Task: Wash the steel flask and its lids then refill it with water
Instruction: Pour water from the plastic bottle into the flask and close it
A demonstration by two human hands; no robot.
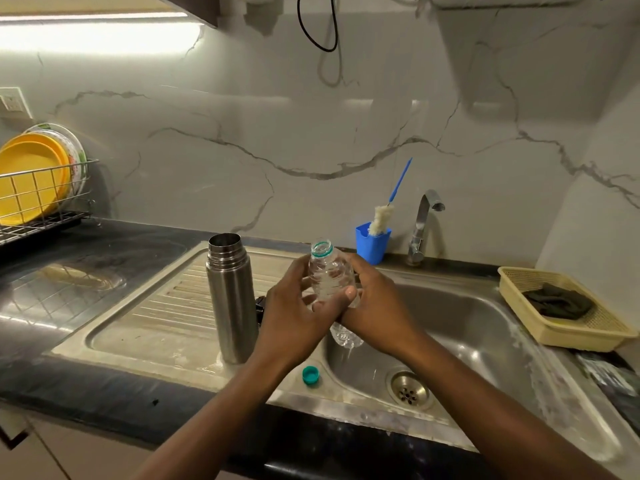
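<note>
The steel flask (231,299) stands upright and uncapped on the sink's drainboard (156,306). Right of it, both hands hold a clear plastic bottle (329,271) with a teal neck ring, uncapped, over the basin's left edge. My left hand (294,317) wraps its near side with the thumb across the front. My right hand (374,303) grips it from the right and behind. The bottle's teal cap (310,375) lies on the sink rim below. A dark object (259,306) shows partly behind the flask; I cannot tell if it is a lid.
The sink basin (467,341) with its drain (408,391) lies right, the tap (422,226) behind it. A blue cup (372,245) holds a bottle brush (381,220). A cream basket (561,306) with a dark cloth sits far right. A dish rack (38,202) with yellow plates stands left.
</note>
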